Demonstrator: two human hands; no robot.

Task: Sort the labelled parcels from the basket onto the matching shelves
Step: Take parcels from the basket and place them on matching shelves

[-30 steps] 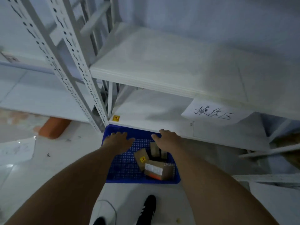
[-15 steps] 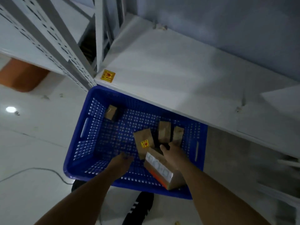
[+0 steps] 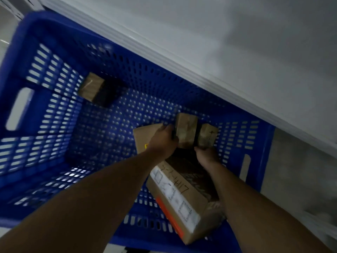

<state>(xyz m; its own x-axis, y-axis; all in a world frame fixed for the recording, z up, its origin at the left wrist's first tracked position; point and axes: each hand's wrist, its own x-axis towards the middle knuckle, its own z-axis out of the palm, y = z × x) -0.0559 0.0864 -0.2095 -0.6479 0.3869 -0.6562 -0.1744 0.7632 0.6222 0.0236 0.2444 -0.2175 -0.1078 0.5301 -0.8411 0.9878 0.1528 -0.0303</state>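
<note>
Both grips are down in the blue basket [image 3: 45, 73] at centre frame, the left hand [image 3: 163, 141] closing round one small brown parcel [image 3: 186, 130] and the right hand [image 3: 207, 156] on the neighbouring small parcel [image 3: 207, 134], above a larger labelled box [image 3: 178, 201].

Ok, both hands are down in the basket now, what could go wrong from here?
The left hand and right hand meet at two small parcels standing close together; lifting both at once might mix up their shelves. Their labels are mostly unreadable here. The big parcel leans on the blue basket wall and could shift.
</note>
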